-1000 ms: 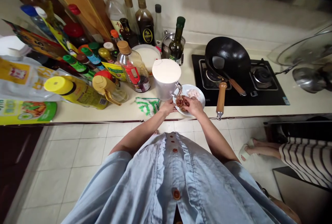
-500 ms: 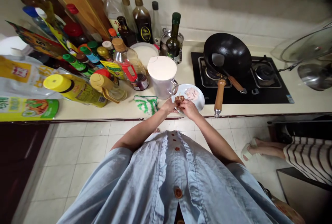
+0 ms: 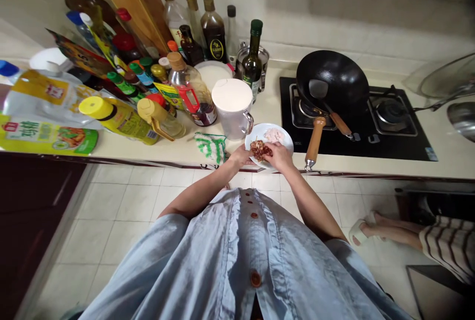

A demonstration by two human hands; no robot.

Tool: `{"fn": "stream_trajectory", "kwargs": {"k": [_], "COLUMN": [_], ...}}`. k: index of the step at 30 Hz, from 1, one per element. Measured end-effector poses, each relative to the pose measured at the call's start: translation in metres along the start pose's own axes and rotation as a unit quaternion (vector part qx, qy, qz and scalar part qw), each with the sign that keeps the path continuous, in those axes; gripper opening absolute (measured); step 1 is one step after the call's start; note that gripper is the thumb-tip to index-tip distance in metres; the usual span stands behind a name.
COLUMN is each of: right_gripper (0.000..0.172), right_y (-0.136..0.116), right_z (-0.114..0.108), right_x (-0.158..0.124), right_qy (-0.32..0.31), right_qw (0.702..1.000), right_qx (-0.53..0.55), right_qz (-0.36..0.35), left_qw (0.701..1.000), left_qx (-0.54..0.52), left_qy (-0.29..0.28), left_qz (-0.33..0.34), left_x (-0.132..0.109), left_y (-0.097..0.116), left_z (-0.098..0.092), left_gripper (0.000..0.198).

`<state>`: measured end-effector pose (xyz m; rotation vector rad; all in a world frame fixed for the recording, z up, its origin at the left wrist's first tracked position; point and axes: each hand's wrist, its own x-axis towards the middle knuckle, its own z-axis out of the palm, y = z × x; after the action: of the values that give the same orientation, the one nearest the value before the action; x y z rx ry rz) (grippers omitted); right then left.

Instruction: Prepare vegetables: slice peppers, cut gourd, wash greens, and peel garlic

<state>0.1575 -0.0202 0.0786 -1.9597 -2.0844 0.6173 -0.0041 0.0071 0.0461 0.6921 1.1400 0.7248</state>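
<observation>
A white plate (image 3: 287, 140) sits at the counter's front edge. On its near left part lies a small heap of reddish-brown, shredded-looking food (image 3: 260, 150); pale pink meat pieces (image 3: 273, 135) lie on its far side. My left hand (image 3: 241, 155) is closed on the plate's left rim, its fingertips partly hidden. With fingers drawn together, my right hand (image 3: 280, 156) grips the right side of the brown heap. What exactly the brown food is, I cannot make out.
A lidded pitcher (image 3: 232, 112) stands just behind the plate, a green-and-white cloth (image 3: 211, 147) to its left. Bottles and seasoning packs crowd the left counter. At right, a black wok (image 3: 334, 75) with a spatula (image 3: 339, 122) rests on the stove (image 3: 404, 139). Another person's legs (image 3: 397, 236) show lower right.
The view has shifted slightly. The brown food lies lower and more spread over the plate, and my right hand has moved a little to the right with its fingers still at it.
</observation>
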Motion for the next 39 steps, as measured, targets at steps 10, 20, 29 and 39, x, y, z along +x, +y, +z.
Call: {"fn": "stream_trajectory", "kwargs": {"k": [10, 20, 29, 39], "right_gripper": [0.03, 0.037, 0.031, 0.036], "right_y": [-0.013, -0.006, -0.024, -0.04], "right_z": [0.001, -0.018, -0.01, -0.026], "right_x": [0.013, -0.018, -0.012, 0.023], "right_qy": [0.002, -0.026, 0.025, -0.005], "right_qw": [0.996, 0.999, 0.994, 0.997], "right_qx": [-0.007, 0.034, 0.083, 0.011], "right_qz": [-0.087, -0.018, -0.072, -0.071], "left_qw": [0.997, 0.993, 0.995, 0.998], "left_qx": [-0.03, -0.068, -0.063, -0.01], "left_qy": [0.067, 0.088, 0.061, 0.038], "left_qz": [-0.011, 0.043, 0.041, 0.057], "left_x": [-0.018, -0.034, -0.046, -0.05], "left_y": [-0.011, -0.014, -0.007, -0.002], "left_z": [0.009, 0.012, 0.016, 0.011], "left_gripper": [0.04, 0.038, 0.035, 0.031]}}
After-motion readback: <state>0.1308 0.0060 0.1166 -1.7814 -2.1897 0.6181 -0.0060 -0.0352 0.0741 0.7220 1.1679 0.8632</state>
